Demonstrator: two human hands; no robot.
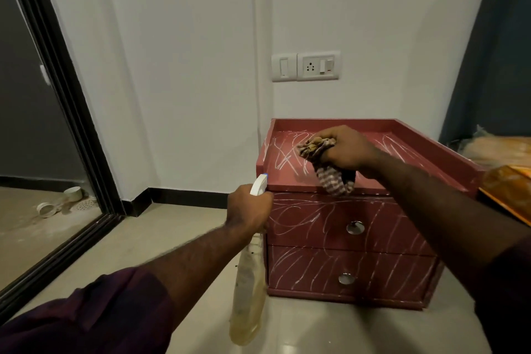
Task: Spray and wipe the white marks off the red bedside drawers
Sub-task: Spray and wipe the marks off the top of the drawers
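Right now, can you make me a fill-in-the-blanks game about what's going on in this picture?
1. The left hand grips the ____ bottle.
2. The right hand grips a bunched cloth over the ____ of the red bedside drawers.
3. The drawer fronts show ____ round metal knobs.
Missing words: spray, top, two.

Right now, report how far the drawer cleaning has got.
Nothing looks clean yet: white marks cover the top and both drawer fronts. The left hand grips the spray bottle, the right hand holds the cloth over the top. Spraying and wiping all remain.
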